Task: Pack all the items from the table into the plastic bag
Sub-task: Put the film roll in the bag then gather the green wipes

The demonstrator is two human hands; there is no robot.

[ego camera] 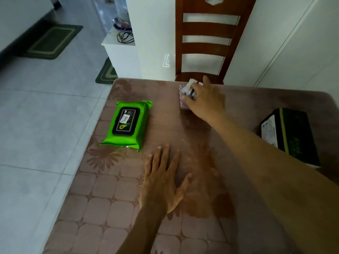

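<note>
While left hand (161, 182) lies flat on table (113, 208), right hand (205, 99) grips crumpled plastic bag (184, 92), contents unclear.

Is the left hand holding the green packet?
No, the left hand lies flat on the table, beside the green packet and not touching it.

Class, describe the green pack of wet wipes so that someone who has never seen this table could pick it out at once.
Start at the brown patterned table and go to its left edge. There, beyond the flat left hand, lies the wet wipes pack. It alone is bright green, a soft flat pouch with a black lid, unlike the dark box opposite.
</note>
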